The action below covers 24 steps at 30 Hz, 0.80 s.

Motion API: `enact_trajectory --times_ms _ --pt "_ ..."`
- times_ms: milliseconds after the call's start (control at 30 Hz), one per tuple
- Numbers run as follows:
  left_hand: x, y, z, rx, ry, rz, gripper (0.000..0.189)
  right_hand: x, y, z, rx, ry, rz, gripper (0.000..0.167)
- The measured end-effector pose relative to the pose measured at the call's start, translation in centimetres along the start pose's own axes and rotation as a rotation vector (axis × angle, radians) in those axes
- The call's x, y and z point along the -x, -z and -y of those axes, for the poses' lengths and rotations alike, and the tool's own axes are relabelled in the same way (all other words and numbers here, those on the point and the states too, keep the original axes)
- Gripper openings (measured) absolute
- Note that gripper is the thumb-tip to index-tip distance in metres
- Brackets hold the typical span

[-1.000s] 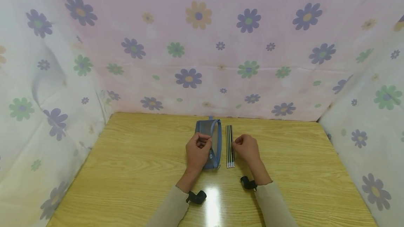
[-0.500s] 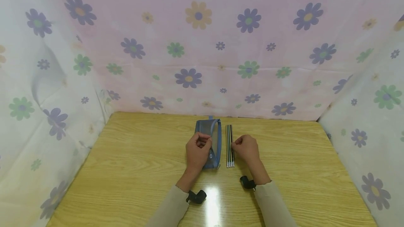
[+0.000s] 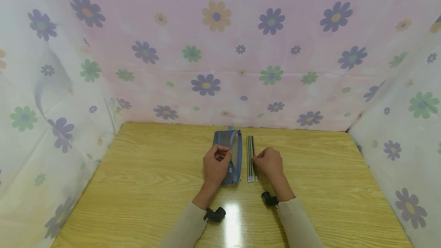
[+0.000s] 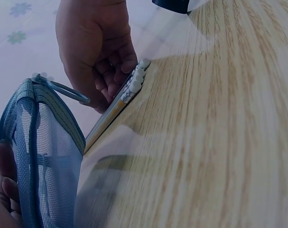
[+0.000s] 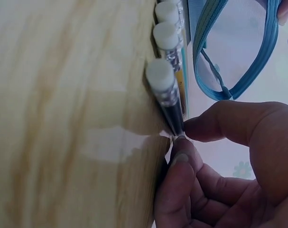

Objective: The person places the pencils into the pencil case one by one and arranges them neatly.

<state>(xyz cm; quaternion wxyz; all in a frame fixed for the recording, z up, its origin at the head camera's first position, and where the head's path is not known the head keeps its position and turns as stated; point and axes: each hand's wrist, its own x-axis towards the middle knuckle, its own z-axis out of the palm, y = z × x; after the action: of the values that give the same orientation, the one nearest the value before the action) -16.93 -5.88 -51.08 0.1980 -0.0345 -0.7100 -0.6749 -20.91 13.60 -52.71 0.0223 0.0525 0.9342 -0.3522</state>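
A blue mesh pencil case (image 3: 224, 137) lies on the table with its zipped mouth gaping toward the right. My left hand (image 3: 216, 165) pinches the edge of that mouth; the case's mesh side (image 4: 58, 152) stands up in the left wrist view. Just right of the case, several striped pencils (image 3: 249, 152) lie side by side, white erasers toward me. My right hand (image 3: 270, 162) pinches the rightmost, dark pencil (image 5: 171, 111) between thumb and fingertips. Its eraser end (image 5: 160, 76) sits slightly apart from the other erasers in the right wrist view.
The wood-grain table (image 3: 155, 194) reaches to a flowered cloth (image 3: 234, 49) hung behind and at both sides. A black wrist camera (image 3: 215, 215) sits on the left wrist, another black camera (image 3: 269, 199) on the right. A zipper pull (image 4: 70, 91) dangles from the case.
The rightmost pencil's eraser end has shifted slightly right, away from the others, with my right hand pinching it. My left hand and the case have stayed in place.
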Motion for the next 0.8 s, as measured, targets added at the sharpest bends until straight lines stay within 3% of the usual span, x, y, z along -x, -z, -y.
enact_trajectory --times_ms 267,433,667,800 --pt "0.0 -0.1 0.0 0.003 0.004 -0.004 0.004 0.1 -0.1 0.0 0.026 -0.002 -0.02 0.044" --pt "0.0 -0.1 0.0 0.001 0.002 -0.003 0.005 0.3 0.0 0.1 0.05 0.006 -0.044 0.044" --pt "-0.4 0.0 3.9 0.005 0.019 0.025 0.007 0.2 0.1 0.0 0.039 -0.005 -0.014 0.046" --pt "-0.4 0.0 3.8 0.002 0.017 0.025 0.007 0.3 0.3 0.0 0.034 -0.016 0.014 0.05"
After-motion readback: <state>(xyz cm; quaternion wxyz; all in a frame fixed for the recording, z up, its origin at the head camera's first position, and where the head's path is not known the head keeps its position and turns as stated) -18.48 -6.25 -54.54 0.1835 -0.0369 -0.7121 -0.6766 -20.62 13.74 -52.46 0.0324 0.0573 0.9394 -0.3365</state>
